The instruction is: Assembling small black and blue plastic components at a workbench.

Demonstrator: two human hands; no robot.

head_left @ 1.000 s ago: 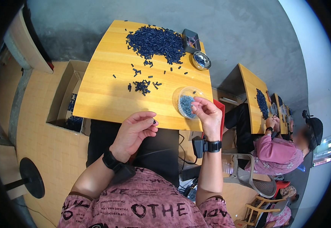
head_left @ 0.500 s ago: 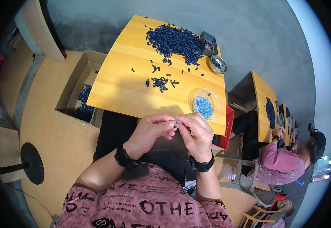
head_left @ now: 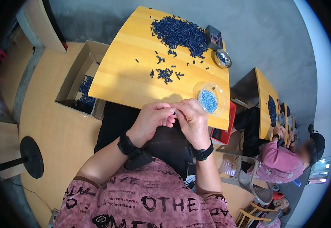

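Observation:
Both hands meet above my lap, just off the table's near edge. My left hand [head_left: 152,118] is closed in a pinch, thumb against forefinger. Against its fingertips presses my right hand [head_left: 193,121], also pinching. Between them shows a tiny dark piece [head_left: 175,112], largely covered by the fingers; its exact kind cannot be made out. Nearest the right hand stands a clear round tub [head_left: 223,95] with small light-blue pieces [head_left: 208,101] in it. Farther in on the table lies a loose cluster of short dark-blue cylinders [head_left: 165,75].
On the wooden table [head_left: 123,68], a large heap of dark cylinders [head_left: 178,35] lies beside a black box [head_left: 213,37] and a metal bowl [head_left: 223,58]. A cardboard box [head_left: 68,85] stands left, a red box [head_left: 232,119] right. Another person [head_left: 279,161] sits at right.
The table and its contents sit slightly higher and farther right in view. My hands have risen a little in view and still pinch together.

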